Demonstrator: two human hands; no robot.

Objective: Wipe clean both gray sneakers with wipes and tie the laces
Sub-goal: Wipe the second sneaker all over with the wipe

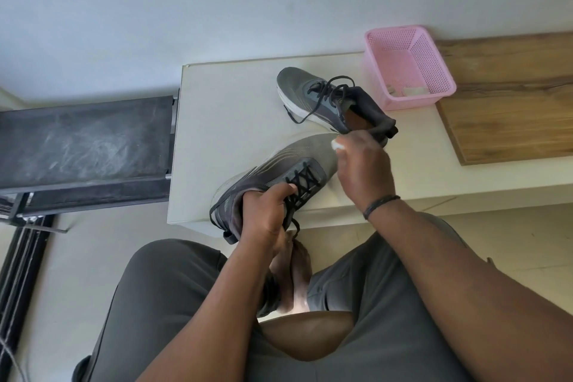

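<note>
Sneakers, two gray ones, lie on the white table: the near sneaker is in both hands, the far sneaker rests on the table at about 12 o'clock from it, just beyond the right hand.

The left hand grips the near sneaker at its heel and collar, with the fingers curled over the opening and the thumb near the black laces. The heel end hangs past the table's near edge; the toe points toward 1 o'clock and is tilted up.

The right hand is curled around a white wipe, of which only a small wad shows at the fingertips. The wipe is pressed against the toe of the near sneaker. A dark band circles the right wrist.

The far sneaker lies on its white sole with its toe toward 10 o'clock and its laces loose and untied. Its heel is right behind the right hand's knuckles; I cannot tell whether they touch.

At 2 o'clock from the hands a pink basket sits on the table against a wooden board, with pale scraps in its bottom. At 9 o'clock, well apart, is a dark bench.
</note>
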